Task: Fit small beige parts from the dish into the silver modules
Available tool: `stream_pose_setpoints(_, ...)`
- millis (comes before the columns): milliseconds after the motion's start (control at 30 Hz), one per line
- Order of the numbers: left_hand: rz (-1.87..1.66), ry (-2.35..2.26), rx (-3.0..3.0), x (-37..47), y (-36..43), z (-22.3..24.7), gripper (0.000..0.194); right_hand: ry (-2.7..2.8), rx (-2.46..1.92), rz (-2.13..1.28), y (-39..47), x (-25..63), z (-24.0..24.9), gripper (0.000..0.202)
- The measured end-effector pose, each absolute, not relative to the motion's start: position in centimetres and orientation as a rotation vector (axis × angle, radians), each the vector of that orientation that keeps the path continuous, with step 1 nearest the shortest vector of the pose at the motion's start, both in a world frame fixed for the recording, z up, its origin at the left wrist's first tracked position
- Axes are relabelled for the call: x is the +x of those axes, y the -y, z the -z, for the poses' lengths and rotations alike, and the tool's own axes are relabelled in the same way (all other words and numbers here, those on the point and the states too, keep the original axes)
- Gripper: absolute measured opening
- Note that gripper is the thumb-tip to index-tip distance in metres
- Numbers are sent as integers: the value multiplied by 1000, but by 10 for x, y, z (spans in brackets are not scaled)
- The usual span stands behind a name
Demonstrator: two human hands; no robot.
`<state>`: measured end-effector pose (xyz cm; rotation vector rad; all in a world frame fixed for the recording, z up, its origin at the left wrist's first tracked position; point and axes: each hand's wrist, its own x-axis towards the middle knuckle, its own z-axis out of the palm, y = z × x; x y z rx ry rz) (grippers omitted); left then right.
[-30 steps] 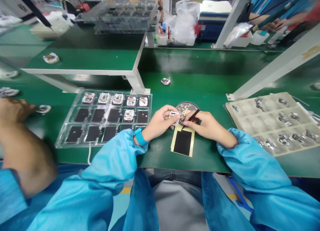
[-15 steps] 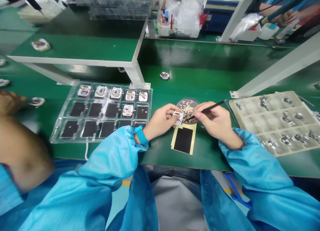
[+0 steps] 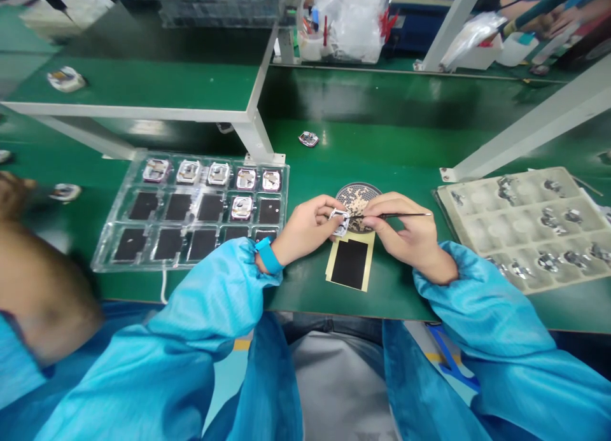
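My left hand (image 3: 309, 230) pinches a small white-and-silver housing (image 3: 339, 223) by its left side. In my right hand (image 3: 400, 228) is a thin dark tool (image 3: 405, 214), held nearly level, its tip at the housing's right side. Behind both hands lies a round dark dish (image 3: 358, 188) with many tiny beige pieces. A black rectangle on yellow backing (image 3: 350, 263) rests on the green table just below. Left of my hands, a clear tray (image 3: 191, 219) holds several similar housings, mostly in its back row.
At the right is a cream compartment tray (image 3: 506, 228) with metal parts. One loose housing (image 3: 308, 139) lies farther back. A white-framed shelf (image 3: 143, 113) stands at the back left, a slanted white post (image 3: 529, 119) at the right. Another person's arm (image 3: 42, 275) is at the left edge.
The tool has swung from slanting over the dish to nearly level, and its tip has moved up and left to the housing. The whole view has shifted slightly.
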<state>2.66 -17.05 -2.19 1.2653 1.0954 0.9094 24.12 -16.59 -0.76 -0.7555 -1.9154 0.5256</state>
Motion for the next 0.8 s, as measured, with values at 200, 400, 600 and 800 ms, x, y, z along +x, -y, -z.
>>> stream_pose_setpoints(200,-909,-1098,1277,26,171,23,18,1931,-733,-518,166,241,8,13)
stream_pose_setpoints(400,-899,-1104,1290,26,171,24,18,1948,-709,-509,166,241,8,17)
stream_pose_setpoints(600,-895,-1104,1290,26,171,24,19,1965,-738,-501,167,240,7,15)
stream_pose_setpoints(800,-942,-1065,1247,26,170,23,19,1868,-734,-616,164,242,5,11)
